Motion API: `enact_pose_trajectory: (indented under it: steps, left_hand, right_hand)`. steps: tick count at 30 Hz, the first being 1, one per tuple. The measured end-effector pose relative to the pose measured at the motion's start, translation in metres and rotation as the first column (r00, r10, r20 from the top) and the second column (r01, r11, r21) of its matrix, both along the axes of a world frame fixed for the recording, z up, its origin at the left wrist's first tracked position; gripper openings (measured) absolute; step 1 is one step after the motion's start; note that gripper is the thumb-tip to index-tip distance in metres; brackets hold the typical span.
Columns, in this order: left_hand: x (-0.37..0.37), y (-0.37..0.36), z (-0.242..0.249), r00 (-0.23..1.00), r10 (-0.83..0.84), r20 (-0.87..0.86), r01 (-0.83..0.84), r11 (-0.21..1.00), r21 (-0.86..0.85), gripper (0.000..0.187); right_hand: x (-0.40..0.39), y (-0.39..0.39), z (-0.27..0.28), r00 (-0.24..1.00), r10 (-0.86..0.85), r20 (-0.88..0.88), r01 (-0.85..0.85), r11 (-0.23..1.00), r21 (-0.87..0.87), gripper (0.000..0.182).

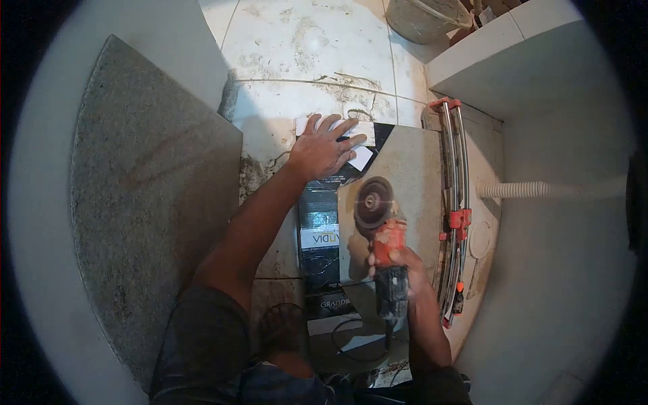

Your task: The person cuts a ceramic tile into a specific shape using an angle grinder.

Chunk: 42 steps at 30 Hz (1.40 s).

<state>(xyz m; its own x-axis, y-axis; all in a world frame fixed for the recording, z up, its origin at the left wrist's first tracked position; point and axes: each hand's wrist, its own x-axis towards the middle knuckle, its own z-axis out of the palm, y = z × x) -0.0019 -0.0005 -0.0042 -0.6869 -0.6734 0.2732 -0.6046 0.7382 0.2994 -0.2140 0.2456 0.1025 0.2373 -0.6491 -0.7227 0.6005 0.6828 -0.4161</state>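
Dirty tiled floor (310, 40) | right hand (413, 266) closed around red grinder (390, 244), above beige slab (420, 165) | left hand (320, 151) spread, resting on white piece (369, 129) | if grip slips, disc (372, 202) could catch this hand

Left hand (321, 151) splayed palm-down, right hand (413, 264) curled gripping

One head-worn camera looks forward and down from close above and behind the right grip (415, 271), toward floor (304, 50) beyond.
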Motion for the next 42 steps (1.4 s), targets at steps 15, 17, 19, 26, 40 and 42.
enact_pose_trajectory:
  steps: [15,17,19,26,40,42]
  left_hand:
    - [-0.003,0.0,-0.005,0.992,0.031,0.119,-0.022,0.997,-0.075,0.054]
    - [-0.005,0.001,-0.006,0.986,0.043,0.162,-0.032,0.997,-0.067,0.056]
    - [-0.004,0.004,-0.002,0.987,0.046,0.154,-0.035,0.996,-0.077,0.057]
    - [-0.005,0.009,0.033,0.986,0.115,0.123,-0.099,0.987,-0.127,0.062]
    - [-0.066,0.37,0.128,0.796,-0.09,-0.599,0.598,0.278,0.752,0.101]
    - [-0.087,0.431,0.141,0.704,-0.107,-0.702,0.66,0.465,0.59,0.106]
  right_hand:
    - [-0.09,0.078,0.103,0.972,-0.153,-0.18,0.108,0.964,-0.242,0.064]
    - [-0.097,0.093,0.118,0.966,-0.148,-0.213,0.093,0.963,-0.251,0.063]
    - [-0.112,0.113,0.123,0.965,-0.138,-0.224,0.083,0.968,-0.239,0.063]
    - [-0.146,0.153,0.129,0.916,-0.189,-0.355,0.103,0.964,-0.246,0.072]
    - [-0.139,0.16,0.108,0.985,-0.14,-0.105,0.104,0.95,-0.293,0.066]
    - [-0.138,0.158,0.104,0.992,-0.122,-0.018,0.107,0.923,-0.369,0.061]
